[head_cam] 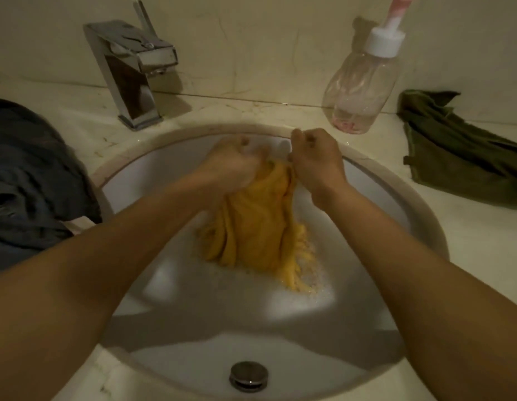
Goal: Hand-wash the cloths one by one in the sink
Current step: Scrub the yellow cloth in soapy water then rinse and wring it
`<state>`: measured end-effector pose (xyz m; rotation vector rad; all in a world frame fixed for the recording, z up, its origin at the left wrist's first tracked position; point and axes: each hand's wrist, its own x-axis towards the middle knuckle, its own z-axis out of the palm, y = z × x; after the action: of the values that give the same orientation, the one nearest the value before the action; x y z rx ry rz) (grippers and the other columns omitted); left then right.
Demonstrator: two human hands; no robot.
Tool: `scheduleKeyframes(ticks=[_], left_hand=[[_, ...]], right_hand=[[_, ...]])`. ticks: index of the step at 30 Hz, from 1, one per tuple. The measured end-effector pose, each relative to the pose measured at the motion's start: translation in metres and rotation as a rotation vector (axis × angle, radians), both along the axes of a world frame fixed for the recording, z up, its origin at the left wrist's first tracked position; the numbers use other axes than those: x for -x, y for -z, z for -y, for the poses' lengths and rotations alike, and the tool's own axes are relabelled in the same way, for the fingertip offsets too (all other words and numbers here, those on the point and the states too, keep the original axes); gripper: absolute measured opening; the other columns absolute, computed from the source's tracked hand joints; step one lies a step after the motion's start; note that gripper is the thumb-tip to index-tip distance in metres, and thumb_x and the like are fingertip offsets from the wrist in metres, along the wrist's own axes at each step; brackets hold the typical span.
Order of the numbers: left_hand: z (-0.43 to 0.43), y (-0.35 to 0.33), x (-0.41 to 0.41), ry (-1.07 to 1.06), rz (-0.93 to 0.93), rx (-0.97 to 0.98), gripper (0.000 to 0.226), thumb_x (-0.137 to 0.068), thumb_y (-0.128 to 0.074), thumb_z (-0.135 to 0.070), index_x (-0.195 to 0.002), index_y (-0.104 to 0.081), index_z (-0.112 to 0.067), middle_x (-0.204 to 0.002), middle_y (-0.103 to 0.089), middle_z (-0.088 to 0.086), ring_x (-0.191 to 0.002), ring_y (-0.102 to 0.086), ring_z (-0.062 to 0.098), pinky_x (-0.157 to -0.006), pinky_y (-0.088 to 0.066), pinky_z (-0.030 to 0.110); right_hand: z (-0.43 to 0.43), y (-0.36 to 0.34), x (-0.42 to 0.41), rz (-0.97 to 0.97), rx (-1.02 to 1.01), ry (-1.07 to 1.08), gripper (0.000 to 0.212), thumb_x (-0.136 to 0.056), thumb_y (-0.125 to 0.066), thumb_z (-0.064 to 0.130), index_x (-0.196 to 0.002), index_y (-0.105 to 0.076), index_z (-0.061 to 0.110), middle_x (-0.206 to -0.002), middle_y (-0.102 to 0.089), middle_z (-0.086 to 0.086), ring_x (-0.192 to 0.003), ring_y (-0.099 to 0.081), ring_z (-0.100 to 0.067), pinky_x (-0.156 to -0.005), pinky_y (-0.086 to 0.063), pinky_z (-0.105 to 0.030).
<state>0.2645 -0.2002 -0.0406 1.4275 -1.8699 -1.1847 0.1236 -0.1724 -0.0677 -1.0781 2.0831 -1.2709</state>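
Both hands are curled tight on a mustard-yellow, soft woven cloth (257,227). The left hand (234,160) bunches one part of its upper edge and the right hand (315,160) pinches another part just beside it. The knuckles are close together above the far side of the round white ceramic sink (419,215). The cloth hangs from the two grips in heavy vertical folds, and its lower end trails into the basin, where pale soap suds (312,285) gather round its hem.

It looks soaked through, so it will likely handle as limp, heavier than when dry and somewhat slippery with soap. It has no stiffness of its own and will sag wherever it is not held. The gathered top edge seems the sound place to hold it, with a fistful in each hand so that fabric can be rubbed against fabric.

The sink wall is smooth and glossy, and a round metal drain plug (248,375) sits at its near side. Behind the sink to the left, a square chrome tap (132,73) with a thin lever stands on the pale marbled stone desk (482,256). Behind the sink to the right stands a clear plastic pump bottle (361,91) with a white collar and a little pink liquid at its bottom. An olive-green crumpled cloth (459,151) lies on the desk right of the sink, and a dark blue-grey rumpled cloth (28,175) is heaped on the left.
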Motion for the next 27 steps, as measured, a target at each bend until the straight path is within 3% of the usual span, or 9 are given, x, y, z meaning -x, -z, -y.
scheduleKeyframes(ticks=[3,5,8,11,14,17,20,24,27], left_hand=[[0.019,0.020,-0.017,0.071,0.697,0.178,0.084,-0.096,-0.061,-0.043,-0.159,-0.013,-0.016,-0.151,-0.039,0.018,-0.132,-0.044,0.037,-0.102,-0.041,0.044],[0.020,0.028,-0.021,0.106,0.903,0.278,0.089,-0.093,-0.064,-0.036,-0.159,-0.009,-0.015,-0.151,-0.035,0.022,-0.136,-0.038,0.042,-0.107,-0.038,0.052],[0.021,0.027,-0.021,0.212,0.808,0.586,0.058,-0.086,-0.069,-0.027,-0.139,-0.047,-0.018,-0.135,-0.045,0.010,-0.127,-0.042,0.033,-0.099,-0.042,0.049],[0.014,0.030,-0.014,0.508,0.611,0.487,0.024,-0.092,-0.060,-0.029,-0.116,-0.062,-0.027,-0.113,-0.058,-0.005,-0.111,-0.056,0.021,-0.093,-0.047,0.036],[0.008,0.044,-0.008,0.658,0.830,0.266,0.051,-0.089,-0.041,-0.070,-0.124,-0.059,-0.037,-0.129,-0.060,-0.007,-0.119,-0.055,0.021,-0.100,-0.045,0.040],[0.013,0.051,-0.007,0.594,0.978,0.250,0.086,-0.070,-0.035,-0.086,-0.140,-0.047,-0.038,-0.151,-0.043,-0.003,-0.136,-0.043,0.028,-0.111,-0.037,0.048],[0.020,0.050,-0.010,0.561,1.017,0.227,0.059,-0.073,-0.052,-0.068,-0.118,-0.057,-0.031,-0.134,-0.053,0.005,-0.120,-0.052,0.029,-0.102,-0.046,0.046],[0.017,0.034,-0.012,0.468,0.863,0.248,0.043,-0.063,-0.061,-0.060,-0.094,-0.052,-0.031,-0.112,-0.046,0.003,-0.105,-0.053,0.030,-0.092,-0.050,0.047],[0.011,0.022,-0.007,0.305,0.513,0.294,0.038,-0.084,-0.058,-0.046,-0.113,-0.067,-0.023,-0.119,-0.064,0.007,-0.109,-0.060,0.032,-0.089,-0.048,0.038]], right_hand=[[-0.008,-0.004,0.015,-0.077,-0.058,-0.174,0.032,-0.101,-0.059,0.029,-0.078,-0.068,0.009,-0.074,-0.058,-0.004,-0.070,-0.056,-0.021,-0.064,-0.046,-0.035],[-0.014,-0.008,0.013,-0.149,-0.161,-0.410,0.032,-0.098,-0.067,0.028,-0.095,-0.072,-0.003,-0.077,-0.060,-0.010,-0.064,-0.054,-0.015,-0.055,-0.045,-0.023],[-0.016,-0.005,0.010,-0.368,-0.602,-0.788,0.028,-0.088,-0.078,0.037,-0.099,-0.072,0.012,-0.094,-0.069,-0.007,-0.080,-0.060,-0.018,-0.067,-0.049,-0.027],[-0.019,0.006,0.007,-0.575,-1.042,-1.019,0.038,-0.085,-0.083,0.033,-0.117,-0.068,0.020,-0.118,-0.064,-0.002,-0.111,-0.063,-0.026,-0.087,-0.055,-0.035],[-0.019,0.017,0.010,-0.681,-1.193,-1.052,0.083,-0.086,-0.083,0.027,-0.156,-0.039,0.012,-0.150,-0.050,-0.007,-0.138,-0.049,-0.033,-0.110,-0.043,-0.040],[-0.017,0.025,0.015,-0.695,-1.051,-0.971,0.082,-0.084,-0.082,0.017,-0.154,-0.040,0.016,-0.142,-0.058,-0.010,-0.123,-0.059,-0.033,-0.103,-0.052,-0.046],[-0.012,0.025,0.010,-0.678,-0.722,-0.828,0.038,-0.097,-0.058,0.008,-0.134,-0.059,0.006,-0.128,-0.064,-0.015,-0.107,-0.063,-0.030,-0.094,-0.054,-0.040],[-0.008,0.013,0.008,-0.098,-0.366,-0.628,0.020,-0.099,-0.055,0.007,-0.114,-0.068,0.000,-0.098,-0.068,-0.014,-0.084,-0.066,-0.030,-0.069,-0.055,-0.039],[-0.014,-0.006,0.005,0.325,-0.115,-0.428,0.012,-0.101,-0.055,0.013,-0.094,-0.064,0.009,-0.073,-0.061,-0.008,-0.061,-0.061,-0.019,-0.051,-0.051,-0.029]])
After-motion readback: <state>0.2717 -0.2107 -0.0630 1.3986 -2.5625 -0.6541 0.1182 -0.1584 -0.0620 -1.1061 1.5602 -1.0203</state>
